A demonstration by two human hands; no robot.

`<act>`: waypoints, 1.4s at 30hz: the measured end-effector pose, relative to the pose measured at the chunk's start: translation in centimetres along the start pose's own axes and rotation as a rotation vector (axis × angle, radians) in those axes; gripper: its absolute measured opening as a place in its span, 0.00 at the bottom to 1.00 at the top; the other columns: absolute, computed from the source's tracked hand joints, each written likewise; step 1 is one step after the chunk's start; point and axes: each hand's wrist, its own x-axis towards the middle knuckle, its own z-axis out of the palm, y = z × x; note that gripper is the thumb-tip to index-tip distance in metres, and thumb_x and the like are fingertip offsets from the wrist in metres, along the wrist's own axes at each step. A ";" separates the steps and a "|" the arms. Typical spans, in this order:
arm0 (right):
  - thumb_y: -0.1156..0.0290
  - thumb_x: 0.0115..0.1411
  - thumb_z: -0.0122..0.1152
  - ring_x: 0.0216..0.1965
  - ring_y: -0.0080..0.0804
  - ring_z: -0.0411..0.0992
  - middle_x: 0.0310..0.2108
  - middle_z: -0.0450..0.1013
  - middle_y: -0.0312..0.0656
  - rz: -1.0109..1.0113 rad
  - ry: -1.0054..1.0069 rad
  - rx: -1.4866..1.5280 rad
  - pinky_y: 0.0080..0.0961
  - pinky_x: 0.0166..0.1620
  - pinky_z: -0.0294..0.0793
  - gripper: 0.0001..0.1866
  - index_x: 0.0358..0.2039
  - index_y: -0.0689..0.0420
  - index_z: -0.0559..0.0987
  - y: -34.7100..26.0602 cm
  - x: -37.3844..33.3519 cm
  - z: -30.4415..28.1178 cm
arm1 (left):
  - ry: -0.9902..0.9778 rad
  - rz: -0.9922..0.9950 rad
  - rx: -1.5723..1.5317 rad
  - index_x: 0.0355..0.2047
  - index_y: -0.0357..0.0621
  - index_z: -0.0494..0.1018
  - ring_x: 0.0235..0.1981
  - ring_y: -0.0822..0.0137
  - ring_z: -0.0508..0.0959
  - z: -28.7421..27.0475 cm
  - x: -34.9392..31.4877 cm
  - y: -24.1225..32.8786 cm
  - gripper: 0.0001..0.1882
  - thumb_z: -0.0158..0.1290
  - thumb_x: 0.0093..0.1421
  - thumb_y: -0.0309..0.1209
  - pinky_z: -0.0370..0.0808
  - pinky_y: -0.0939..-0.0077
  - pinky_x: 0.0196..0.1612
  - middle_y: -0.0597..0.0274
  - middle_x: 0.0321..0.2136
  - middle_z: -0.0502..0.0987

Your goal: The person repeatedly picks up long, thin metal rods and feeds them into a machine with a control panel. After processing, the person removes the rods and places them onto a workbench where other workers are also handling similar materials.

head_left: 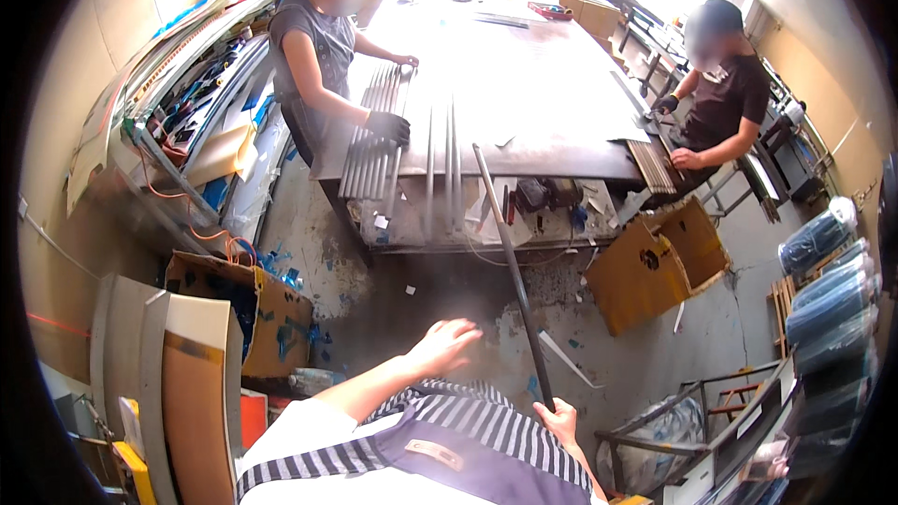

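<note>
My right hand (559, 419) is closed around the lower end of a long dark metal tube (515, 271). The tube slants up and away, its far end at the near edge of the worktable (580, 165). In front of my chest my left hand (445, 346) is held out in the air, fingers stretched and nothing in them. Several more metal tubes (447, 154) lie side by side on the table, poking past its near edge. Further left is a row of grey tubes (372, 136), where a co-worker's gloved hand (387, 126) rests.
Another co-worker (725, 98) stands at the table's right side by a stack of brownish strips (651, 165). Open cardboard boxes stand on the floor, one right (631, 285) and one left (285, 323). Wrapped rolls (828, 304) line the right; a loaded rack (201, 122) stands left.
</note>
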 end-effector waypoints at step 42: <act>0.33 0.54 0.50 0.70 0.52 0.41 0.66 0.50 0.59 -0.825 -0.011 -0.842 0.46 0.69 0.36 0.49 0.63 0.61 0.61 -31.6 76.8 22.4 | -0.179 -1.148 -0.463 0.54 0.47 0.69 0.54 0.55 0.72 -4.9 20.3 -10.2 0.25 0.52 0.56 0.39 0.67 0.67 0.57 0.52 0.52 0.72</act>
